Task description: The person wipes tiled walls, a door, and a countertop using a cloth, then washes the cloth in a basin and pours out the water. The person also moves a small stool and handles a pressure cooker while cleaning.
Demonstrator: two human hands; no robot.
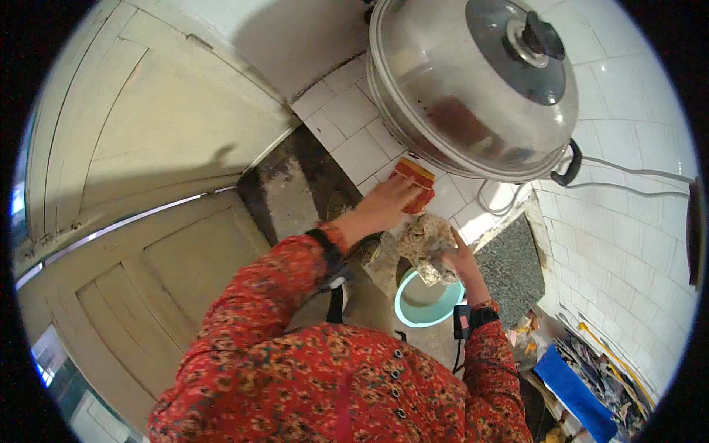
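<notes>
My left hand (389, 204) lies on a red cloth with a yellow edge (418, 196), pressed against the white tiled surface (360, 142). Blur hides whether its fingers grip the cloth. Just to the right, my right hand (462, 260) holds a crumpled, dirty beige cloth (425, 238) at the tiles' near edge. Below this cloth stands a light turquoise basin (424, 324) with cloudy greyish liquid in it. Beyond both hands, a large metal pot or steamer with a domed lid (443, 72) rests on the tiles.
A grey cable (631, 166) runs past the pot's black side handle (570, 163) to the right wall. Wooden doors (166, 127) stand at left. A speckled dark slab (512, 266) adjoins the tiled wall, and a pile of mixed items with a blue piece (576, 393) lies at lower right.
</notes>
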